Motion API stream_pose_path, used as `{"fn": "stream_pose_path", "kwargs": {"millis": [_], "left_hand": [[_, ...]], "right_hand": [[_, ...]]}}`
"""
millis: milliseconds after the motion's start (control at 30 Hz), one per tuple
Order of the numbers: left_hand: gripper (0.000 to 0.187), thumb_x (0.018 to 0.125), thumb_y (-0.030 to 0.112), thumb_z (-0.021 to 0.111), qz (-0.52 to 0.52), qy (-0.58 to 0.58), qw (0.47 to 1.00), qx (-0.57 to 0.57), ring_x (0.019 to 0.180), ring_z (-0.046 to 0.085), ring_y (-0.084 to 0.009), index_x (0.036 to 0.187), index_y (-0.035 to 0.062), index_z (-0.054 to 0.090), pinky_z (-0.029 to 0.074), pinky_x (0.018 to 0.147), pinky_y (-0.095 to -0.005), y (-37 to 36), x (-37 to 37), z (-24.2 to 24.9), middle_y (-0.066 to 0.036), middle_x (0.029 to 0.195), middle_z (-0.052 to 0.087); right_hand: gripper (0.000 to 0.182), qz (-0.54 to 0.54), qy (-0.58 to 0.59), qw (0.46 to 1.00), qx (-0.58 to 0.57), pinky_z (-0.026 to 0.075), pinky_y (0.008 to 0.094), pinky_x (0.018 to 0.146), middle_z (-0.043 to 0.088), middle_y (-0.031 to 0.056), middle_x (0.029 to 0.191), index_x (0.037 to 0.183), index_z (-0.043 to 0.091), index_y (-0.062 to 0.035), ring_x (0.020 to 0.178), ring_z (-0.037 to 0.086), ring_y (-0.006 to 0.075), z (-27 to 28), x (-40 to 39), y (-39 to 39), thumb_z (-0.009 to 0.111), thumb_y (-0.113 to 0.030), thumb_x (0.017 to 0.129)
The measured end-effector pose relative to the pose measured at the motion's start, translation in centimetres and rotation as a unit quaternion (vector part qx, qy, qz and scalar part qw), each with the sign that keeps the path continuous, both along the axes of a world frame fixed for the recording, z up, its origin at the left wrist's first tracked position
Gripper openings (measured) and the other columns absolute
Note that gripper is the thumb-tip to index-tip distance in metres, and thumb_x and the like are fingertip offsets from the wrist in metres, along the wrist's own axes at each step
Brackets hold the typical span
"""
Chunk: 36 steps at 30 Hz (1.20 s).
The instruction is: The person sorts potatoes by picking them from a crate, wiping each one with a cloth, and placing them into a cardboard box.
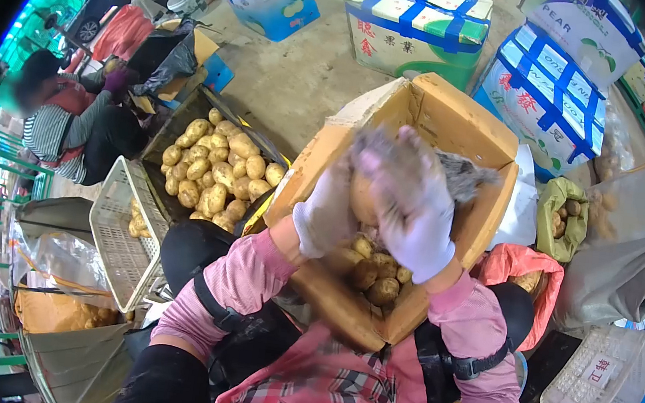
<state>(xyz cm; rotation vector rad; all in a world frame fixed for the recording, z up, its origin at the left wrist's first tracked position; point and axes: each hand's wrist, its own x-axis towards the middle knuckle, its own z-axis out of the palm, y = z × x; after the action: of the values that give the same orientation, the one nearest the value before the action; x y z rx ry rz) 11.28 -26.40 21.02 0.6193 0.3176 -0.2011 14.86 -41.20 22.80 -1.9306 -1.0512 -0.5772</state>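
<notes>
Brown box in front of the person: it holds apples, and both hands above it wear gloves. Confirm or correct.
Not apples: the head view shows potatoes in the brown box. The left hand and right hand above it do wear gloves.

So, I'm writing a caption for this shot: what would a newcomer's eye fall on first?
Probably the blurred, gloved left hand and right hand, with what looks like a potato between them, over the open cardboard box at the centre. Next comes the heap of potatoes to its left. Then the blue-banded cartons along the top.
</notes>
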Motion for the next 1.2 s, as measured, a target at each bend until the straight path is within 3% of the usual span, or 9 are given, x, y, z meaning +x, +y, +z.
{"fn": "stream_pose_path", "kwargs": {"millis": [67,200,467,600,667,833,933,1033,1200], "left_hand": [[0.044,0.102,0.04,0.039,-0.085,-0.033,0.935,-0.344,0.114,0.058,-0.0304,0.135,0.0112,0.048,0.049,0.099,-0.0479,1.6,0.5,0.0,-0.018,0.128,0.058],[0.052,0.1,0.045,0.04,-0.155,-0.126,0.961,-0.193,0.127,0.049,-0.0267,0.14,0.0119,0.045,0.033,0.115,-0.0467,4.3,0.7,-1.0,-0.011,0.137,0.054],[0.048,0.098,0.034,0.049,-0.02,-0.184,0.979,0.082,0.124,0.052,-0.0221,0.138,0.008,0.046,0.039,0.111,-0.0405,0.7,-0.4,-2.5,-0.012,0.136,0.054],[0.064,0.096,0.05,0.047,-0.152,-0.081,0.979,-0.105,0.101,0.063,-0.04,0.141,0.0047,0.042,0.053,0.087,-0.052,0.5,-1.1,1.0,-0.027,0.128,0.055],[0.078,0.091,0.069,0.036,-0.182,-0.046,0.975,-0.116,0.075,0.069,-0.0387,0.141,0.0086,0.043,0.052,0.036,-0.0379,-0.1,-1.2,2.0,-0.029,0.115,0.06],[0.073,0.095,0.067,0.031,-0.175,-0.081,0.969,-0.157,0.084,0.069,-0.0315,0.138,0.0092,0.046,0.053,0.048,-0.0378,1.9,-0.8,-0.8,-0.019,0.118,0.063],[0.06,0.1,0.056,0.032,-0.11,-0.05,0.993,0.002,0.098,0.069,-0.0258,0.136,0.0101,0.048,0.059,0.064,-0.0359,0.7,-0.3,-1.9,-0.013,0.121,0.064],[0.06,0.099,0.056,0.035,0.031,0.071,0.996,0.033,0.092,0.069,-0.024,0.133,0.0087,0.051,0.055,0.053,-0.0313,-1.9,0.6,0.3,-0.011,0.114,0.067],[0.059,0.097,0.056,0.04,-0.04,0.009,0.999,0.031,0.091,0.069,-0.0276,0.129,0.009,0.055,0.056,0.056,-0.0373,0.2,-0.1,-0.6,-0.01,0.113,0.068]], "right_hand": [[0.023,0.057,-0.091,0.991,-0.085,0.042,0.047,0.106,0.062,0.0034,0.13,0.111,0.071,-0.0168,0.129,0.051,0.03,0.1,-1.1,-0.1,0.065,-0.021,0.089],[0.038,0.148,-0.106,0.975,-0.129,0.043,0.0487,0.106,0.059,0.0009,0.134,0.118,0.066,-0.0207,0.133,0.046,0.0278,-1.6,-0.9,-1.8,0.068,-0.021,0.08],[0.036,-0.009,-0.126,0.987,-0.1,0.042,0.0489,0.105,0.059,0.0091,0.132,0.121,0.066,-0.0168,0.128,0.051,0.0338,0.6,-1.2,-0.2,0.064,-0.022,0.085],[0.029,-0.008,0.378,0.91,0.172,0.048,0.0328,0.097,0.072,0.0114,0.107,0.116,0.066,-0.001,0.105,0.066,0.026,0.4,3.6,-2.5,0.057,-0.021,0.097],[0.037,0.081,0.502,0.82,0.264,0.044,0.0314,0.101,0.067,0.0128,0.12,0.121,0.06,0.0057,0.112,0.061,0.0193,0.7,3.6,-3.1,0.058,-0.024,0.098],[0.053,0.266,0.49,0.785,0.269,0.033,0.0311,0.111,0.051,0.0133,0.142,0.135,0.047,0.0036,0.13,0.047,0.0179,2.6,0.4,-1.9,0.069,-0.014,0.09],[0.042,0.11,0.409,0.886,0.186,0.043,0.0311,0.102,0.062,0.0096,0.126,0.125,0.056,0.0041,0.116,0.057,0.0183,0.7,0.8,-1.7,0.071,-0.006,0.087],[0.031,0.065,0.435,0.875,0.201,0.048,0.0276,0.092,0.066,0.0079,0.116,0.119,0.061,0.0038,0.106,0.061,0.0144,1.1,1.2,-2.2,0.067,-0.003,0.09],[0.026,0.059,0.422,0.879,0.213,0.049,0.0263,0.091,0.068,0.0063,0.11,0.118,0.063,0.0021,0.102,0.062,0.0119,0.7,1.7,-2.3,0.063,-0.003,0.092]]}}
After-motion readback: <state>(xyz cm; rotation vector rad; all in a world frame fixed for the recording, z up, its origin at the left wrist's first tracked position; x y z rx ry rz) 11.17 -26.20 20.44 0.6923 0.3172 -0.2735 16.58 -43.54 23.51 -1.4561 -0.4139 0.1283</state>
